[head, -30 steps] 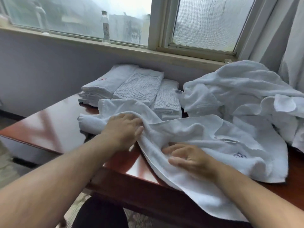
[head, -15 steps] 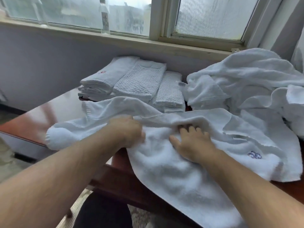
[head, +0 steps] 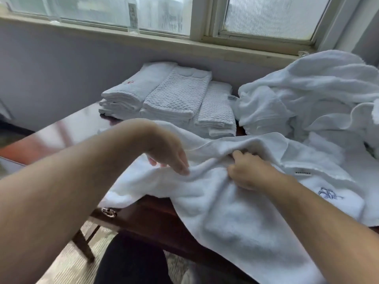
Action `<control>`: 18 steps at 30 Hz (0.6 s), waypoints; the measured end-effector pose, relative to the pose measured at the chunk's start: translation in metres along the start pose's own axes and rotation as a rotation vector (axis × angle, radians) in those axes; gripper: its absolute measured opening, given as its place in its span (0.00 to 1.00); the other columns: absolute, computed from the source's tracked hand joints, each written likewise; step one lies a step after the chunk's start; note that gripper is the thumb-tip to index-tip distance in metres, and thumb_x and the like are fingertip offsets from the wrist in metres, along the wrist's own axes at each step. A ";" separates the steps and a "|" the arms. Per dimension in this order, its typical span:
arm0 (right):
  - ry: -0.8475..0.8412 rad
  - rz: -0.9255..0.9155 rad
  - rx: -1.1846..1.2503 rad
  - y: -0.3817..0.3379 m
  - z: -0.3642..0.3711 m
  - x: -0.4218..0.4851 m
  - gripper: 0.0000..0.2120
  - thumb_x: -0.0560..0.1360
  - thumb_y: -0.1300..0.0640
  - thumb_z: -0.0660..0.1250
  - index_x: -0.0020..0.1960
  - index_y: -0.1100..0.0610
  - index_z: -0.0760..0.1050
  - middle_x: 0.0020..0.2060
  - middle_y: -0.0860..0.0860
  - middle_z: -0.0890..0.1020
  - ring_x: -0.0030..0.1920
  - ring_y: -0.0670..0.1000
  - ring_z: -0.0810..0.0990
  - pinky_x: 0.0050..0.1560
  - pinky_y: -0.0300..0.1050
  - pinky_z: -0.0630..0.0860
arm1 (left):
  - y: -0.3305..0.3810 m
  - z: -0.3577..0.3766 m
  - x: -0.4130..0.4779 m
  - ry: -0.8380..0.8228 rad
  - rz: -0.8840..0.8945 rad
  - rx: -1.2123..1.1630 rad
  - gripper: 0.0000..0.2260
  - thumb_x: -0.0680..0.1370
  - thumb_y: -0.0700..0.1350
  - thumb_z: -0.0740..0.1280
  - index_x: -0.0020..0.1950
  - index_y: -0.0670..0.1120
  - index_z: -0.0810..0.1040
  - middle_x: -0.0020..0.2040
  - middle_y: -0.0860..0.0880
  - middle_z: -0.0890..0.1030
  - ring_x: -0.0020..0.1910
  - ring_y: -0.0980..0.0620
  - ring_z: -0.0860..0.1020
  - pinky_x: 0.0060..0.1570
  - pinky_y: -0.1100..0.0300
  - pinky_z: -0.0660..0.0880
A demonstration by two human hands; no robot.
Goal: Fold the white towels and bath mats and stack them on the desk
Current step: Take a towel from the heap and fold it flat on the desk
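Dark wooden desk (head: 143, 216), with an unfolded heap of towels (head: 307, 95) at far right and folded stacks (head: 174, 99) at far centre. The working towel (head: 235, 212) lies crumpled along the near edge, long axis left to right, partly overhanging. The right hand (head: 250, 173) grips a raised fold at mid-towel; the left hand (head: 170, 158), fingers loosely extended, touches the same fold just to its left.

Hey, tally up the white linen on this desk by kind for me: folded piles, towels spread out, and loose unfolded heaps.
folded piles: 3
spread towel: 1
unfolded heap: 1
Total: 5
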State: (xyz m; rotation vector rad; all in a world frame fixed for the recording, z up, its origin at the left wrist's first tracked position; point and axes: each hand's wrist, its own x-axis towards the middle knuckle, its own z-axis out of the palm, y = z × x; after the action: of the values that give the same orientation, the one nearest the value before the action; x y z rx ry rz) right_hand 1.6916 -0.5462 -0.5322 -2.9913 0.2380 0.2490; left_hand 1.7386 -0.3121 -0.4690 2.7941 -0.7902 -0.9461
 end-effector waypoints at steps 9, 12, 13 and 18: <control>0.108 -0.180 -0.022 -0.036 0.022 -0.008 0.27 0.80 0.37 0.54 0.74 0.50 0.65 0.69 0.56 0.70 0.70 0.59 0.66 0.68 0.56 0.63 | -0.034 0.026 -0.010 0.235 -0.046 0.104 0.21 0.81 0.59 0.63 0.73 0.58 0.70 0.63 0.52 0.74 0.63 0.50 0.72 0.67 0.56 0.68; 0.121 -0.206 -0.011 -0.037 0.029 -0.015 0.28 0.81 0.36 0.51 0.76 0.49 0.63 0.73 0.56 0.67 0.72 0.58 0.63 0.71 0.55 0.58 | -0.034 0.039 0.011 0.237 -0.187 0.188 0.30 0.83 0.64 0.52 0.81 0.51 0.57 0.81 0.44 0.57 0.79 0.43 0.56 0.77 0.46 0.55; 0.118 -0.221 -0.003 -0.037 0.031 -0.018 0.29 0.80 0.35 0.49 0.76 0.48 0.62 0.74 0.56 0.66 0.73 0.58 0.62 0.72 0.55 0.57 | -0.035 0.043 0.019 0.226 -0.218 0.166 0.32 0.82 0.65 0.49 0.82 0.50 0.52 0.82 0.44 0.52 0.81 0.42 0.51 0.78 0.44 0.51; 0.128 -0.291 0.034 -0.031 0.037 -0.029 0.40 0.73 0.29 0.38 0.79 0.47 0.55 0.78 0.51 0.59 0.78 0.55 0.54 0.77 0.54 0.54 | -0.052 0.045 0.053 0.366 -0.033 0.060 0.33 0.81 0.67 0.50 0.82 0.56 0.46 0.83 0.53 0.45 0.81 0.49 0.41 0.77 0.38 0.41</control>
State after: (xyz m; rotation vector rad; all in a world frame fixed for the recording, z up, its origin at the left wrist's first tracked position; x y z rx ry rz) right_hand 1.6630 -0.5066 -0.5593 -2.9596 -0.1784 0.0224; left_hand 1.7707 -0.2902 -0.5468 2.9101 -0.7292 -0.3965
